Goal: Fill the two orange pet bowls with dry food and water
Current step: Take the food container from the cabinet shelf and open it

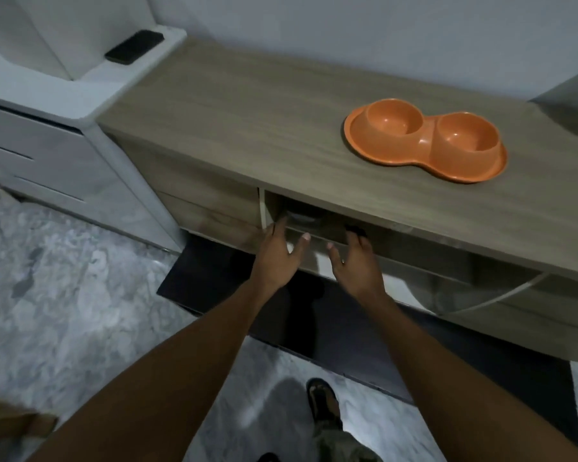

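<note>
An orange double pet bowl [424, 141] sits on the right part of a wooden cabinet top [247, 111]; both of its round bowls look empty. Below the top, an open compartment [307, 221] holds something dark and blurred that I cannot identify. My left hand [279, 253] and my right hand [351, 261] reach side by side into that opening, fingers straight and spread, holding nothing. Their fingertips are at the compartment's front edge. The two hands are well below and left of the bowl.
A white appliance [47, 135] stands against the cabinet's left end, with a dark phone [134, 46] lying on its top. A dark mat [214, 281] lies on the marble floor under the cabinet. My sandalled foot [324, 401] is at the bottom.
</note>
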